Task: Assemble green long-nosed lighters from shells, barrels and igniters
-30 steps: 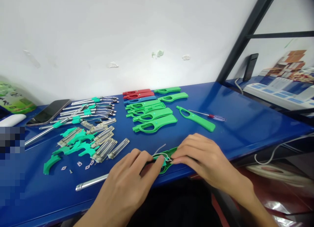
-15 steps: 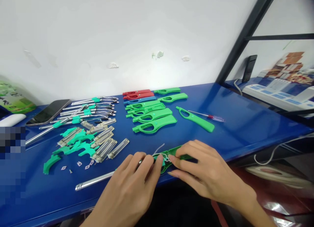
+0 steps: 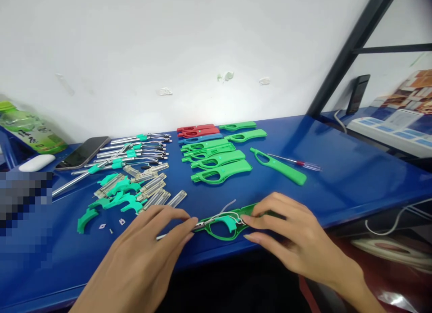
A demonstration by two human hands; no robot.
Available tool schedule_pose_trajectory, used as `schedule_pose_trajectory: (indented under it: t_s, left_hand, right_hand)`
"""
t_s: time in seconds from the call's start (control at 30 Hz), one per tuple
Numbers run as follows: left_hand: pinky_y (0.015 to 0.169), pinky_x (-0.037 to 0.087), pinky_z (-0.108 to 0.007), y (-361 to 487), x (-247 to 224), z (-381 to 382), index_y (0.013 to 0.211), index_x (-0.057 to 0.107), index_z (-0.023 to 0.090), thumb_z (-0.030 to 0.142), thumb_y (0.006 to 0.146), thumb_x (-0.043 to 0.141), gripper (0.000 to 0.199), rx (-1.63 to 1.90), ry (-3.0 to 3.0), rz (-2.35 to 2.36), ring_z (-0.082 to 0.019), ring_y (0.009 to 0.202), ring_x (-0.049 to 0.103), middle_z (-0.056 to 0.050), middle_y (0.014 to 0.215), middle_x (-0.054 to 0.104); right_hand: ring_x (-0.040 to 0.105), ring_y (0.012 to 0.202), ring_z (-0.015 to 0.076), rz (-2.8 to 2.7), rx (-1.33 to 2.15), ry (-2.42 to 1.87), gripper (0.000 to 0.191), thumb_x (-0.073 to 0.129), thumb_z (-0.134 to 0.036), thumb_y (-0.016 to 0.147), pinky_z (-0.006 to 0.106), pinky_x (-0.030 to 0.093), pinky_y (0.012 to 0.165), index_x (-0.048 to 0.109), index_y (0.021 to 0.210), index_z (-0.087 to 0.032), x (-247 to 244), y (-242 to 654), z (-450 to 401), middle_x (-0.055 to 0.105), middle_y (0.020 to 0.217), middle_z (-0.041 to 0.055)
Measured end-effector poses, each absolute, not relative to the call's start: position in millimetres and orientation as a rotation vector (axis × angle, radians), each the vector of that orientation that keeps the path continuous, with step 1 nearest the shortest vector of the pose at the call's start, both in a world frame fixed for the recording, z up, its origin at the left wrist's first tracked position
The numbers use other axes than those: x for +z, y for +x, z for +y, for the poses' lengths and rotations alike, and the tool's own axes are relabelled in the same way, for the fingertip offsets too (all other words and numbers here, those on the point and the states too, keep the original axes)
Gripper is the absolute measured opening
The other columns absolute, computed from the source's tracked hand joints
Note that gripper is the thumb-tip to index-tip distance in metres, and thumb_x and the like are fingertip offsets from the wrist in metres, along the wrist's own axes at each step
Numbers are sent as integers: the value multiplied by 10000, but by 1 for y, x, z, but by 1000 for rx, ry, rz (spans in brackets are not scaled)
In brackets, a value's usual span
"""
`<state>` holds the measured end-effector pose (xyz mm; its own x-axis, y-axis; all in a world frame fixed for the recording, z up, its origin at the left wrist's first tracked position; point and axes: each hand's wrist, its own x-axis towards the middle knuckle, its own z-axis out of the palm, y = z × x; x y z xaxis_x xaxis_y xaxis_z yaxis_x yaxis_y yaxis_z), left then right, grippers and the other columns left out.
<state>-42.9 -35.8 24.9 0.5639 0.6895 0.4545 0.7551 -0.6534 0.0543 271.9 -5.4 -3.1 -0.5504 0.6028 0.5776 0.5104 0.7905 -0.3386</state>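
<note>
We seem to be laying the wires (image 3: 236,215) into the shell (image 3: 248,210) at the desk's (image 3: 340,169) front, left hand (image 3: 145,254) pinching the rod (image 3: 200,225), right hand (image 3: 297,232) bent, its grip we cannot tell; next calls for gentle pressing.

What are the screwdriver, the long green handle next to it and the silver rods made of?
The screwdriver seems to have a shiny metal shaft and a see-through plastic grip. The green handle looks like smooth molded plastic, one even color. The silver rods look like polished metal because they gleam, though a shiny coating is possible.
</note>
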Motion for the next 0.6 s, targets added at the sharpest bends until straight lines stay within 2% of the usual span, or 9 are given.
schedule_pose_trajectory:
  t_s: [0.13,0.27,0.33,0.47,0.6]
  left_hand:
    - [959,553,-340,-41,32,-35,1245,683,291,157,1077,506,279,-721,-2607,-1256,-197,1096,695,-5,1192,738]
    - [798,585,-271,-61,53,-33,1206,718,324,220,1087,461,303,-702,-2463,-1347,-167,993,758,29,1143,777]
    - [749,592,-267,-76,63,-30,1151,743,320,303,1095,452,296,-681,-2381,-1423,-173,939,785,23,1116,792]
    - [755,616,-353,-101,72,-26,981,787,291,450,1085,423,410,-589,-2295,-1559,-255,902,812,-14,998,821]
    - [716,594,-359,-106,64,-26,994,810,323,507,1056,478,385,-525,-2348,-1729,-252,846,801,-5,1012,820]
  right_hand:
    - [661,909,162,-2265,128,-819,173,715,-271,1032,326,512,820,711,1203,-251,-4,273,-6,742,1027,15]
    - [690,942,149,-2191,80,-814,275,648,-273,1070,306,519,891,645,1343,-239,-5,274,-7,782,1091,12]
    - [697,967,146,-2141,74,-815,237,640,-257,1067,289,518,903,656,1303,-247,-5,275,-7,785,1096,7]
    - [702,981,144,-2093,40,-838,188,656,-236,1046,273,523,903,691,1228,-266,-4,274,-6,777,1068,-3]
    - [704,977,162,-2073,-1,-860,176,676,-247,1027,295,535,890,729,1193,-276,-5,274,-6,766,1056,8]
